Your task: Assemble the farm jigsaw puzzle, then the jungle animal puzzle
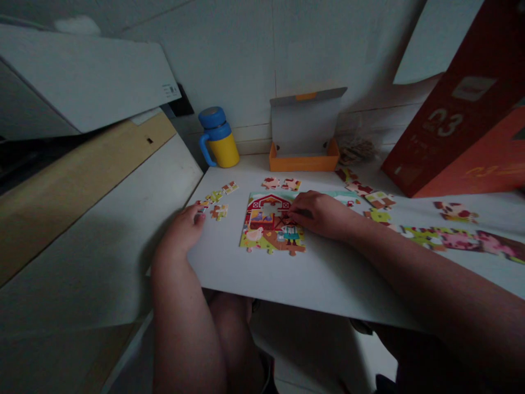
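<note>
My right fingers [298,206] curl over the puzzle [264,221], left fingers [194,210] half-curled by pieces [220,211]; holds unclear. Probably light, stiff: pinch edges!

The person's left hand [184,227] and right hand [314,213] are showing bare, and so are the left forearm [182,323] and right forearm [414,271], both looking smooth and full, narrowing toward plain wrists. A bare leg [233,328] is also appearing. Dark clothing [426,358] is blending into shadow, its cut looking too dim to tell.
</note>
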The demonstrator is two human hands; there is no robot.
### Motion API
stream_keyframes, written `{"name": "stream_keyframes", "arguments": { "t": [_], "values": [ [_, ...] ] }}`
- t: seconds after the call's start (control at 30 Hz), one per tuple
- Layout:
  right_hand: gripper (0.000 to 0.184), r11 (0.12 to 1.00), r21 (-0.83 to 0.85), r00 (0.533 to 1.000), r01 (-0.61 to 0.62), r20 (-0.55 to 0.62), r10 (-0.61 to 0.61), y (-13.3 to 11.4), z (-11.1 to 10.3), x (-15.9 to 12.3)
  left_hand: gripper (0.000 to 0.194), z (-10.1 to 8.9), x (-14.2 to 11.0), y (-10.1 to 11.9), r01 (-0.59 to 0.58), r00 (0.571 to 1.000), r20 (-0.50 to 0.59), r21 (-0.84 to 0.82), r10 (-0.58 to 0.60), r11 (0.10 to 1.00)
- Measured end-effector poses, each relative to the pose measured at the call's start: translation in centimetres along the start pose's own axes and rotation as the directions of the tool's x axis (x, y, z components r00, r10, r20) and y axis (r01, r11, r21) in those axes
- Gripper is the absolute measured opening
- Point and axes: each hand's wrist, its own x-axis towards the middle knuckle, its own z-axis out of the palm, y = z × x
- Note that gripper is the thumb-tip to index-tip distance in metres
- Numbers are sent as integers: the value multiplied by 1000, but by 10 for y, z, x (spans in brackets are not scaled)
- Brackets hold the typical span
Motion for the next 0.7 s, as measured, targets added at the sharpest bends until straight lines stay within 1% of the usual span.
{"name": "stream_keyframes", "arguments": {
  "t": [0.1, 0.17, 0.23, 0.3, 0.37, 0.43, 0.47, 0.53, 0.57, 0.6, 0.63, 0.7],
  "values": [
    [28, 1000, 20, 1000, -4, -5, 4, 0, 0, 0, 37, -5, -6, 5, 51, 999, -21, 118, -49, 992],
    [28, 1000, 31, 1000, 2, -10, -1, 0, 0, 0, 29, -10, -12, 8, 105, 994, -24, 155, -103, 982],
    [28, 1000, 28, 1000, 6, -11, -6, 0, 0, 0, 25, -15, -20, 10, 201, 979, -5, 142, -203, 969],
    [28, 1000, 23, 1000, 8, -12, -7, 0, 1, 0, 24, -18, -30, 13, 305, 952, 12, 84, -307, 949],
    [28, 1000, 23, 1000, 9, -20, -8, 1, 1, 0, 25, -20, -40, 15, 372, 928, -3, 32, -372, 928],
    [28, 1000, 24, 1000, 9, -27, -8, 1, 1, -1, 24, -21, -48, 18, 396, 918, -7, -26, -397, 918],
    [28, 1000, 22, 1000, 5, -28, -4, 1, 1, -1, 23, -22, -51, 19, 403, 915, 18, -72, -403, 913],
    [29, 1000, 18, 1000, -2, -25, 3, 0, 1, -1, 23, -24, -55, 20, 422, 906, 103, -157, -410, 893],
    [29, 1000, 20, 1000, -4, -27, 5, 0, 1, -1, 23, -25, -55, 19, 429, 902, 131, -168, -411, 888],
    [28, 1000, 25, 1000, -3, -29, 3, 0, 1, -1, 24, -27, -56, 19, 432, 900, 131, -148, -415, 890],
    [27, 999, 32, 1000, 1, -31, 0, 0, 1, -1, 25, -28, -56, 18, 429, 902, 99, -104, -420, 897],
    [25, 999, 44, 999, 9, -36, -7, -1, 1, -1, 27, -29, -55, 16, 395, 919, 2, -13, -395, 919]
  ]
}}
